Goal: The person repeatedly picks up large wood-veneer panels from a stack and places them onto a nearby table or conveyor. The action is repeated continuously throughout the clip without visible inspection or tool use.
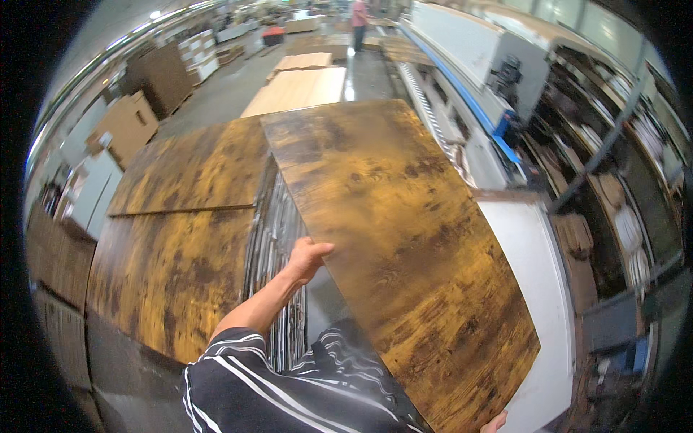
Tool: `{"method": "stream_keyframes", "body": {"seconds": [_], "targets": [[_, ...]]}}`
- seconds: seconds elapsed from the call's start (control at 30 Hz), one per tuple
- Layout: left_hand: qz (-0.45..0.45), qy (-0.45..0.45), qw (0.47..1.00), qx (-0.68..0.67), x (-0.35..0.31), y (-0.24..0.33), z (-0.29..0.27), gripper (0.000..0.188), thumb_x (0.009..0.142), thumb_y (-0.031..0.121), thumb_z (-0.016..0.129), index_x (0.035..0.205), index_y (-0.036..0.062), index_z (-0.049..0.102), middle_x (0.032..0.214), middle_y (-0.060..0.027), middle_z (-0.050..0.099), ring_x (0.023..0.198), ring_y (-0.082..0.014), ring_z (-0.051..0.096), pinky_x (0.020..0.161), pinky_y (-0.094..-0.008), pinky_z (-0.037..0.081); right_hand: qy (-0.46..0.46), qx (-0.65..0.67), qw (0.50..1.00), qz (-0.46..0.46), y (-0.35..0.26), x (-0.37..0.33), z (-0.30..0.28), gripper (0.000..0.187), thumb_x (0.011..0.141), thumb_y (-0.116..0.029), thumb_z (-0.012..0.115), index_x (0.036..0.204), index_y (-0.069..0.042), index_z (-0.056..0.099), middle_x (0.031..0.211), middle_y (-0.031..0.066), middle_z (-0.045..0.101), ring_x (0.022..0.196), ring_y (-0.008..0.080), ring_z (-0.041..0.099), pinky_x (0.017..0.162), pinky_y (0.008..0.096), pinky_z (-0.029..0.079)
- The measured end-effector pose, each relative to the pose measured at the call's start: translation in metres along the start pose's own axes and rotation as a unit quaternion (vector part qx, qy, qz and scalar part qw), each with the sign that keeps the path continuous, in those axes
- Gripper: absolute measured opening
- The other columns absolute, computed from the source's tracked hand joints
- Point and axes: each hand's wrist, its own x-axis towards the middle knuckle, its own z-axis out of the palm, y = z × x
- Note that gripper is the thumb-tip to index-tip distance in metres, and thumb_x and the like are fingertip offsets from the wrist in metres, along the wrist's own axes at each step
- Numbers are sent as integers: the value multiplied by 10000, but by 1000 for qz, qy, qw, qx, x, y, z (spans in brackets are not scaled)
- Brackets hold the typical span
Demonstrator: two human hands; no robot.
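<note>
A large brown wood-grain panel [404, 238] with dark knots stretches in front of me, tilted across the view. My left hand [310, 257] grips its left edge, thumb on the top face and the other fingers hidden beneath. At the near right corner, only part of my right hand [494, 422] shows, holding the panel's edge; its remaining fingers are out of sight. To the left stands a stack of matching wood-grain panels [170, 270], with another such panel [195, 162] on its far part. The stack's layered edges [271, 245] face the held panel.
A white surface [530, 281] lies under the right side of the held panel. Beyond it runs a long machine with a blue rail [469, 90]. Pale boards [299, 90] lie ahead, and a person [359, 25] stands far off. Shelving [613, 166] lines the right; cardboard [126, 123] stands left.
</note>
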Motion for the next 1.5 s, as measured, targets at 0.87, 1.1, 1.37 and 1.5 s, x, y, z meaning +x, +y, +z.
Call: {"method": "stream_keyframes", "body": {"seconds": [0.87,1.1,1.37,1.5], "targets": [[76,558,824,-55,-95,147,-295,855,957,145,579,1535,114,-52,1530,-276,169,1331,-430,379,1014,-538,489,-683,49,728,13,-519,-249,447,433,941,-368,522,1214,-37,583,1186,145,633,1076,343,596,947,511,460],[81,506,816,266,-52,85,-255,809,844,242,730,1475,-19,296,1531,-177,321,1408,-256,329,1135,-327,283,-744,34,662,88,-494,-401,511,472,1005,-452,422,1271,-81,542,1268,124,587,1143,340,550,988,493,433],[41,620,727,292,25,62,-271,988,835,222,725,1531,16,54,1503,-265,322,1348,-372,396,1094,-411,351,-806,27,586,76,-454,-551,535,375,1010,-365,449,1251,-92,535,1209,90,605,1089,281,575,953,457,469],[27,628,700,339,29,55,-255,923,845,232,724,1526,23,137,1499,-252,336,1378,-358,356,1118,-417,319,-904,-133,402,-54,-462,-548,531,307,979,-268,557,1233,-99,525,1094,78,630,933,236,642,784,418,537]]}}
